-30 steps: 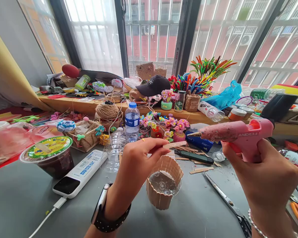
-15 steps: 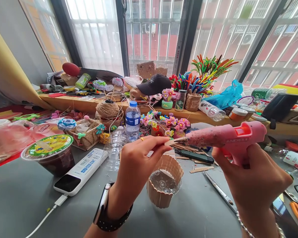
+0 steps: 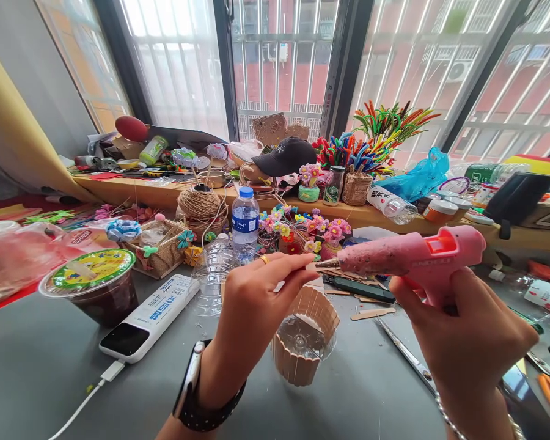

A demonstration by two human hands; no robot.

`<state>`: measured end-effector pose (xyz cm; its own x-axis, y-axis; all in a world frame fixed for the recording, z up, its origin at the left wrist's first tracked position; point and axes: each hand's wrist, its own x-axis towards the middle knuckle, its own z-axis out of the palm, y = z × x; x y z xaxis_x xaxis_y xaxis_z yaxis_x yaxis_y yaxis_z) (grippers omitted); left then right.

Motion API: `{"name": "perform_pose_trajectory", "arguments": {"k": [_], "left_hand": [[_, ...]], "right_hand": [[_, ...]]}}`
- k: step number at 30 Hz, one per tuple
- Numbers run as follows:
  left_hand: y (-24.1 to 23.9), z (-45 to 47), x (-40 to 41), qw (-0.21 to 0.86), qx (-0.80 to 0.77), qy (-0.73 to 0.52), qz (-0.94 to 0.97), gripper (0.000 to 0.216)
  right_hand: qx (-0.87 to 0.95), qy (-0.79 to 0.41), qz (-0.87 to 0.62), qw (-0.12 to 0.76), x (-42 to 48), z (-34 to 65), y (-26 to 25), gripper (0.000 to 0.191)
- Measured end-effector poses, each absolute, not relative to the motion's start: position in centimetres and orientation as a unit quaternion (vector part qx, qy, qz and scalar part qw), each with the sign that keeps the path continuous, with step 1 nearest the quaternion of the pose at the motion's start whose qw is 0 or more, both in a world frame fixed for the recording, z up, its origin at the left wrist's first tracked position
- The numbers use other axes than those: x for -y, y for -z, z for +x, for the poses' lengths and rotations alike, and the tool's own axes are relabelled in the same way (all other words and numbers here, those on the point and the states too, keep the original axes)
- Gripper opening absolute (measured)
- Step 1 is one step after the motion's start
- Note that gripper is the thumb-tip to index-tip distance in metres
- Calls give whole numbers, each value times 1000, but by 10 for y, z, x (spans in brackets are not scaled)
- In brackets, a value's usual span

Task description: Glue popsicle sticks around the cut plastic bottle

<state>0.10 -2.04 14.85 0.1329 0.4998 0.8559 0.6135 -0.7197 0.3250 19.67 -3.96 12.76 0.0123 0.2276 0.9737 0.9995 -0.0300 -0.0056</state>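
Observation:
Between thumb and fingertips, my left hand (image 3: 261,299) pinches a small wooden craft stick (image 3: 310,267), mostly hidden by the fingers. My right hand (image 3: 462,330) is wrapped round the handle of a pink glue gun (image 3: 412,256). The gun points left, its metal nozzle at the stick near my left fingertips. Below and between the hands, a clear plastic cup-shaped base (image 3: 297,370) stands on the grey table, its side lined with upright craft sticks and a stretch at the right showing bare plastic.
Right of the base lie scissors (image 3: 406,351), a loose craft stick (image 3: 373,314) and a dark green cutter (image 3: 362,289). To the left are a white power bank (image 3: 165,305) with a cable and a lidded drink cup (image 3: 105,299). A water bottle (image 3: 245,223) stands behind my left hand.
The glue gun has shifted slightly left, its nozzle now closer to my left fingertips. My left hand has hardly moved, and the base stays in place.

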Motion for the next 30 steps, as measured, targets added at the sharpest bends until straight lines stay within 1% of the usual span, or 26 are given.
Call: {"name": "perform_pose_trajectory", "arguments": {"k": [7, 12, 16, 20, 30], "left_hand": [[-149, 2, 21, 52, 365, 547, -751, 10], [-149, 1, 20, 47, 364, 548, -751, 11], [-148, 1, 21, 44, 363, 549, -752, 12], [-147, 1, 20, 43, 367, 546, -752, 12], [-150, 2, 21, 52, 366, 548, -750, 11]], "right_hand": [[546, 436, -571, 431, 40, 197, -128, 36], [548, 454, -549, 437, 40, 198, -129, 37], [546, 443, -566, 431, 40, 197, -129, 35], [552, 453, -543, 442, 40, 197, -129, 37], [556, 460, -539, 435, 39, 199, -129, 37]]}}
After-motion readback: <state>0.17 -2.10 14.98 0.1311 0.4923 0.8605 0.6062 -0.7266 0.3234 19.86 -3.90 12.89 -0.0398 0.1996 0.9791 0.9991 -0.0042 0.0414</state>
